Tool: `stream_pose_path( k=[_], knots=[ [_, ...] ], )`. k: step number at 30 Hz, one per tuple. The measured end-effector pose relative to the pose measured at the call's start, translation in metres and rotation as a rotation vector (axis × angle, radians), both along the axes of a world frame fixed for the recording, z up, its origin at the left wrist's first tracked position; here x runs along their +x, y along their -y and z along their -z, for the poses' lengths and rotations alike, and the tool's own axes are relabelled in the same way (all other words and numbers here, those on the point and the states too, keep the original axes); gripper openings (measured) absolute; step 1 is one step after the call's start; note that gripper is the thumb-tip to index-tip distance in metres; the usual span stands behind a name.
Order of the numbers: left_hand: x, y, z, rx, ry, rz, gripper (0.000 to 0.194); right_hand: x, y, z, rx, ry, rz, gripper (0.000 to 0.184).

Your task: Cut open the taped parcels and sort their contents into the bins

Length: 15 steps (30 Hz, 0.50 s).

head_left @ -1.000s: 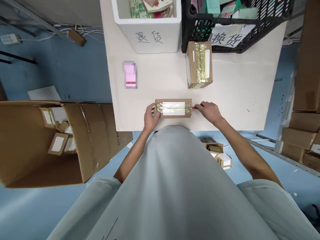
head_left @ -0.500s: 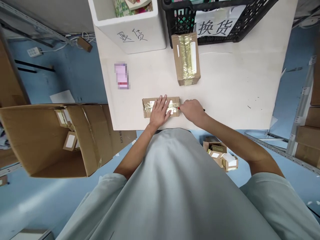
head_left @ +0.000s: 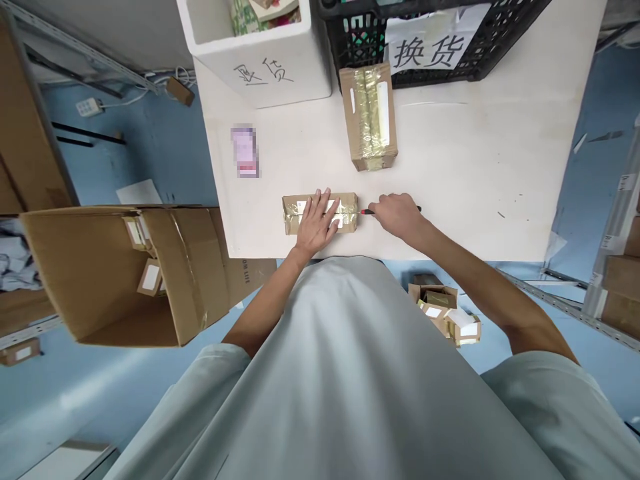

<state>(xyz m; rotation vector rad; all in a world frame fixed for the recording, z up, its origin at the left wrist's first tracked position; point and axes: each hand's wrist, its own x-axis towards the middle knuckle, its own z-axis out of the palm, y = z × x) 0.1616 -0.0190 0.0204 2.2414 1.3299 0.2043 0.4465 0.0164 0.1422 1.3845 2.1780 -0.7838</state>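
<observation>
A small cardboard box (head_left: pixel 291 215) with shiny tape and a white label lies near the table's front edge. My left hand (head_left: pixel 315 223) rests flat on its top with the fingers spread. To the right of the box, my right hand (head_left: pixel 397 215) is closed around a slim utility knife (head_left: pixel 367 212) with a black handle and a red front part. Its thin blade points left and reaches the box's right end, along the taped seam. Farther back, a larger taped cardboard box (head_left: pixel 371 120) leans by the black crate.
A white bin (head_left: pixel 270 63) and a black plastic crate (head_left: pixel 435 50) stand at the table's back. A blurred pink item (head_left: pixel 245 152) lies on the left. Beside the table is a large open carton (head_left: pixel 100 273) with small boxes inside. More small boxes (head_left: pixel 445 313) sit below the front edge.
My right hand has drawn back to the right with the knife, so more of the knife shows. My left hand stays on the box.
</observation>
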Motion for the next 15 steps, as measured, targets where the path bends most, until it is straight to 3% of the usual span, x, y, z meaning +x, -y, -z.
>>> stream_pose_path(
  k=[4,9,12,15],
  knots=[
    [0.001,0.001,-0.003,-0.005,-0.003,0.010,0.064,0.019,0.037,0.014,0.012,-0.141,0.254,0.046],
    [0.012,0.000,-0.004,0.021,0.026,0.058,0.065,-0.004,0.082,0.029,-0.003,-0.347,0.629,0.051],
    [0.019,-0.003,-0.003,-0.001,0.043,0.126,0.064,-0.030,0.092,0.030,-0.042,-0.327,0.723,0.059],
    [0.021,-0.006,-0.001,-0.020,0.055,0.111,0.062,-0.049,0.093,0.024,-0.062,-0.278,0.742,0.064]
  ],
)
